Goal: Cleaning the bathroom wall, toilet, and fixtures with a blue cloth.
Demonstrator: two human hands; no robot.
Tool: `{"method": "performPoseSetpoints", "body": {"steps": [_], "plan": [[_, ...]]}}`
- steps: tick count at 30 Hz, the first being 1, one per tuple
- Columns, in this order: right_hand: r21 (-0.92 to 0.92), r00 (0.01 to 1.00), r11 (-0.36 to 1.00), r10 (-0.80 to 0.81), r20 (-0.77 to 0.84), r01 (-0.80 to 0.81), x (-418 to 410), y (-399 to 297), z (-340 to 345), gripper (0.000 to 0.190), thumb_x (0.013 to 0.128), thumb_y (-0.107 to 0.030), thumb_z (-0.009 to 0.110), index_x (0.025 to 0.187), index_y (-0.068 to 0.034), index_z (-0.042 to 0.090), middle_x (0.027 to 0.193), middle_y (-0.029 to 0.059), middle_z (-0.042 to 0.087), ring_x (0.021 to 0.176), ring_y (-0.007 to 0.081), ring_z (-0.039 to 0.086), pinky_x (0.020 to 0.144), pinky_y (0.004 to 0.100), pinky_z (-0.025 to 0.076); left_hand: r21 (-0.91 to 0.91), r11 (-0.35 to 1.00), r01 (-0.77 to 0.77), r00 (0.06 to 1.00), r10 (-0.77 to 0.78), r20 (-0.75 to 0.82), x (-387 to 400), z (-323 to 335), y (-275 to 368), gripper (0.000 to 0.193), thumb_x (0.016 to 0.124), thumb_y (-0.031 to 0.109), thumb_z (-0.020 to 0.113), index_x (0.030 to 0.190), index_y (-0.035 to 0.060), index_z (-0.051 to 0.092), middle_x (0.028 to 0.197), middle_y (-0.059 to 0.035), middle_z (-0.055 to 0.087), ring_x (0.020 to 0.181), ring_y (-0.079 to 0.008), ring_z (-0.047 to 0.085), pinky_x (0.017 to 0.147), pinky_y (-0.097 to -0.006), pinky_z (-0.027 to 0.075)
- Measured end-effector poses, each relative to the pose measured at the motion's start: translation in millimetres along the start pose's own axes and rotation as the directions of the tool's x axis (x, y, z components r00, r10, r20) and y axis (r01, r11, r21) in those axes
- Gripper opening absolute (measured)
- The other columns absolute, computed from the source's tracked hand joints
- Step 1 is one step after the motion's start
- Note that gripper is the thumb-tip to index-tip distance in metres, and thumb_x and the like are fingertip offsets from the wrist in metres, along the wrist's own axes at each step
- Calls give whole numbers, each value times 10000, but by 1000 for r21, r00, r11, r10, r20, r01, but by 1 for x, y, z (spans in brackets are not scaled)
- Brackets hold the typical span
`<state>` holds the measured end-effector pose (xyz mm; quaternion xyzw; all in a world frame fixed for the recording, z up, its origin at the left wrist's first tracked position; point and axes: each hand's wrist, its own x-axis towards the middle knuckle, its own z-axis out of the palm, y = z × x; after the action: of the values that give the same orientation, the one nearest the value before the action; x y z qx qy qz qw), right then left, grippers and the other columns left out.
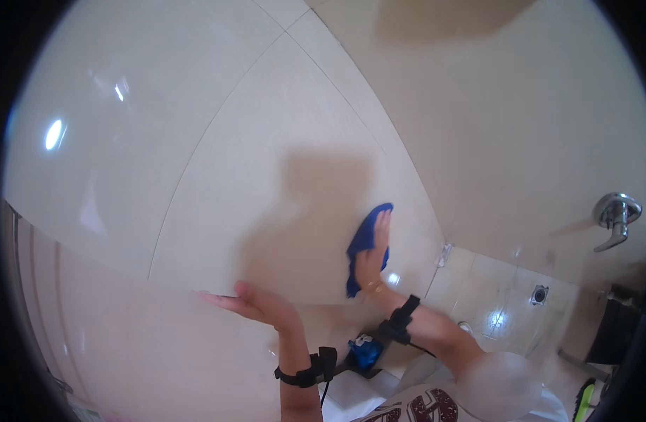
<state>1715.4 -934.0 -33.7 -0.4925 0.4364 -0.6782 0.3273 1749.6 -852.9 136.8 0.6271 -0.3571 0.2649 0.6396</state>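
My right hand (373, 258) lies flat over a blue cloth (361, 237), pressing it against a large glossy beige wall tile (238, 174). The cloth shows along both sides of the hand and above the fingertips. Lower left of it, my left hand (254, 306) is empty, its fingers held out straight. Whether its fingertips touch the wall, I cannot tell. Black straps with small devices, one on the left wrist (307, 369) and one on the right forearm (399, 322), each trail a cable.
A chrome mixer lever (617, 219) juts from the right-hand wall. Below it, the tiled floor (460, 269) has a square drain (539, 294). A dark bin with a blue plastic bag (365, 352) stands low between my arms. A green-and-black brush (584, 401) is at lower right.
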Motion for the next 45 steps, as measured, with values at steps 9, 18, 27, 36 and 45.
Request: {"method": "performPoseSetpoints", "body": {"steps": [9, 18, 27, 36, 45], "plan": [[125, 886, 910, -415, 209, 396, 31, -155, -1, 846, 573, -151, 600, 1332, -28, 247, 1391, 233, 153, 1291, 383, 144, 1034, 471, 126, 65, 965, -253, 957, 241, 159, -1, -7, 2, 607, 922, 312, 305, 1355, -24, 45, 1409, -209, 81, 1294, -313, 146, 1044, -391, 156], [39, 966, 975, -222, 134, 219, -38, -35, -28, 744, 638, -80, 502, 1330, -4, 239, 1388, 232, 172, 1293, 370, 156, 1040, 445, 145, -89, 810, -580, 764, 578, 288, -20, -19, -34, 702, 871, 371, 429, 1365, 20, 74, 1409, -214, 38, 1301, -343, 107, 1038, -454, 135], [-137, 971, 961, 240, -17, -240, -88, 20, 9, 653, 753, -124, 383, 1335, 54, 148, 1389, 248, 137, 1300, 373, 104, 1056, 404, 95, -251, 429, -868, 174, 735, 655, -46, -44, -84, 515, 842, 293, 469, 1285, 77, 320, 1342, -251, 213, 1240, -493, 131, 972, -603, 168], [11, 942, 942, -335, 7, 335, 106, -25, 5, 788, 596, -32, 455, 1343, -19, 205, 1387, 235, 159, 1285, 384, 148, 1049, 427, 124, -340, 616, -711, 79, 550, 831, -70, -16, -70, 459, 788, 230, 539, 1204, 63, 441, 1325, -220, 268, 1212, -453, 228, 966, -594, 188], [-74, 997, 995, 60, -50, -64, 70, 144, -9, 705, 666, -75, 413, 1347, -46, 234, 1400, 178, 193, 1303, 305, 164, 1054, 381, 128, -317, 745, -587, -63, 348, 935, -115, 7, -105, 616, 720, 157, 621, 1271, 69, 359, 1354, -204, 242, 1251, -430, 196, 981, -559, 187]]}}
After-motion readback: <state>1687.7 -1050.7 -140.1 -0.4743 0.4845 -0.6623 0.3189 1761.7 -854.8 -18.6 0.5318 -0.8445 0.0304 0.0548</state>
